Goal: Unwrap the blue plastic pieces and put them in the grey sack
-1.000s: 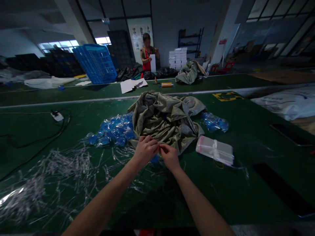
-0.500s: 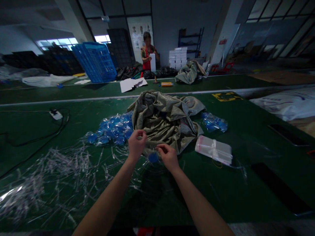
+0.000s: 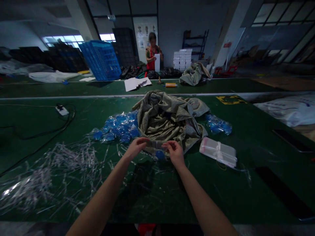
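Note:
A clear plastic bag with a blue round piece (image 3: 159, 154) in it hangs between my hands, in front of a crumpled grey-green sack (image 3: 167, 121). My left hand (image 3: 137, 146) pinches the bag's upper left side. At its upper right, my right hand (image 3: 174, 150) has its fingers closed on the clear film. Left of the sack lies a heap of bagged blue pieces (image 3: 118, 127), and a smaller group (image 3: 218, 124) sits on its right. A tied stack of clear bags (image 3: 218, 151) rests to the right of my right hand.
Thin clear plastic strips (image 3: 71, 157) are strewn over the left of the green table (image 3: 157, 203). Two dark phones (image 3: 283, 191) (image 3: 291, 140) lie at the right. A power strip (image 3: 62, 110) with cables is at the left. Across the far table, a person (image 3: 152, 54) holds a white box.
My hands have moved a little apart, with the bag's top stretched between them. The whole view has shifted slightly, so things appear further right.

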{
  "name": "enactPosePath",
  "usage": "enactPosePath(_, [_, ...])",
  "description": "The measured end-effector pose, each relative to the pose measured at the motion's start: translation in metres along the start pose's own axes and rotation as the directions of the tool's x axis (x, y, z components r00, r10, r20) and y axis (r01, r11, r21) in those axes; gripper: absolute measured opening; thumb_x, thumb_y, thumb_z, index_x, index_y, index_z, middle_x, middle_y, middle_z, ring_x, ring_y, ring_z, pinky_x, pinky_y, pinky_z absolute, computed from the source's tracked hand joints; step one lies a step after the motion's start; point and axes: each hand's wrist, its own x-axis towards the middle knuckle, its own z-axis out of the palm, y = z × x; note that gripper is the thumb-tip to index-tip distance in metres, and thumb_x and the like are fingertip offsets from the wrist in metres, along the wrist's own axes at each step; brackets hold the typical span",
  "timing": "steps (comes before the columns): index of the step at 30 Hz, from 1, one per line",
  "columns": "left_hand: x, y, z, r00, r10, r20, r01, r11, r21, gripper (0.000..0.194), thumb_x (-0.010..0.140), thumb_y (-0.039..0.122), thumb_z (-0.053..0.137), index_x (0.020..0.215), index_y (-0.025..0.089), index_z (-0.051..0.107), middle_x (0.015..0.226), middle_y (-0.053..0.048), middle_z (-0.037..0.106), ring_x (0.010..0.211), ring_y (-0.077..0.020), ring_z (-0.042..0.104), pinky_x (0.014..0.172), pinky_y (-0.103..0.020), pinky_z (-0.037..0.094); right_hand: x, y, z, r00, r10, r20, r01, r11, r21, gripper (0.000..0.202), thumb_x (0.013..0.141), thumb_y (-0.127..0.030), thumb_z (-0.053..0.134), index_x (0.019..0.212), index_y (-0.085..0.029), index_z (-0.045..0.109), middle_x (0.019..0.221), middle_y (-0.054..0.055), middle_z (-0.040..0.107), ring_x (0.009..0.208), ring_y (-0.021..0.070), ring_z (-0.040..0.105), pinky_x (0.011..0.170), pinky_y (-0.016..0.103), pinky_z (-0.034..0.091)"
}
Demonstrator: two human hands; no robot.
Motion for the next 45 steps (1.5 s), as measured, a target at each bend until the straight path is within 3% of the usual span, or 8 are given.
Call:
enactPosePath(3, [0.009,-0.002,0.024,0.977,0.069,0.202,-0.137,0.929,0.345,0.031,0.068,0.030,0.068,0.095,0.015,0.071,0.080,-0.003,0.069,0.069,-0.0144,0.059,0.059,-0.023,0.042,0.005,-0.002,0.000,0.999,0.045,-0.031,-0.045,0.999,-0.005,0.026,0.075,-0.041,0.067,0.088,-0.021,0.057,0.089,0.006,0.072,0.084,0.0223,0.070,0.076,0.036,0.056])
enactPosePath(7, [0.028,-0.007,0.035,0.967,0.085,0.240,-0.197,0.848,0.492,0.034,0.073,0.044,0.064,0.084,0.013,0.075,0.079,-0.005,0.072,0.074,-0.0190,0.062,0.067,-0.027,0.044,0.016,-0.002,-0.009,0.995,0.095,-0.007,-0.096,0.994,-0.046,0.035,0.071,-0.045,0.069,0.095,-0.021,0.058,0.093,0.007,0.072,0.088,0.0228,0.070,0.075,0.036,0.057])
enactPosePath(13, [0.046,-0.024,0.030,0.971,0.114,0.210,-0.204,0.852,0.482,0.038,0.074,0.046,0.062,0.087,0.012,0.075,0.077,-0.005,0.072,0.068,-0.0179,0.060,0.060,-0.026,0.043,0.033,0.001,-0.025,0.982,0.179,0.059,-0.164,0.967,-0.195,0.041,0.058,-0.040,0.079,0.088,-0.015,0.068,0.084,0.008,0.073,0.076,0.0214,0.070,0.071,0.035,0.057])
enactPosePath(17, [0.050,-0.029,0.028,0.970,0.128,0.208,-0.214,0.856,0.471,0.039,0.073,0.046,0.062,0.087,0.013,0.075,0.077,-0.006,0.072,0.068,-0.0183,0.061,0.060,-0.026,0.043,0.040,0.004,-0.020,0.982,0.171,0.083,-0.138,0.941,-0.309,0.034,0.060,-0.039,0.077,0.082,-0.015,0.071,0.075,0.005,0.072,0.064,0.0179,0.067,0.062,0.031,0.055])
enactPosePath(28, [0.053,-0.026,0.015,0.956,0.270,0.119,-0.292,0.813,0.504,0.026,0.073,0.041,0.065,0.080,0.018,0.075,0.081,-0.006,0.070,0.079,-0.0207,0.060,0.075,-0.029,0.043,0.060,0.011,-0.026,0.993,-0.052,0.110,0.100,0.862,-0.496,0.019,0.074,-0.036,0.061,0.077,-0.018,0.065,0.061,-0.002,0.060,0.052,0.0130,0.054,0.051,0.025,0.045])
enactPosePath(34, [0.051,-0.030,0.017,0.942,0.316,0.111,-0.330,0.822,0.463,0.017,0.075,0.034,0.066,0.078,0.021,0.075,0.081,-0.004,0.065,0.076,-0.0161,0.058,0.073,-0.025,0.042,0.060,0.014,-0.023,0.976,-0.150,0.156,0.211,0.826,-0.523,0.021,0.077,-0.030,0.056,0.092,-0.020,0.067,0.082,0.002,0.067,0.066,0.0152,0.059,0.064,0.028,0.048])
enactPosePath(40, [0.046,-0.025,0.019,0.979,0.202,0.031,-0.199,0.901,0.386,0.027,0.071,0.041,0.067,0.083,0.018,0.073,0.087,-0.006,0.066,0.079,-0.0172,0.057,0.067,-0.025,0.041,0.058,0.014,-0.022,0.958,-0.233,0.167,0.287,0.800,-0.527,0.014,0.078,-0.023,0.053,0.081,-0.020,0.066,0.081,0.003,0.063,0.073,0.0178,0.059,0.070,0.031,0.049])
enactPosePath(45, [0.046,-0.016,0.021,0.990,-0.137,0.039,0.122,0.955,0.270,0.062,0.073,0.070,0.048,0.067,0.011,0.067,0.056,-0.004,0.056,0.038,-0.0076,0.033,0.040,-0.024,0.022,0.057,0.018,-0.022,0.958,-0.240,0.155,0.286,0.822,-0.492,0.017,0.080,-0.025,0.050,0.083,-0.020,0.065,0.087,0.005,0.063,0.068,0.0177,0.061,0.061,0.031,0.050])
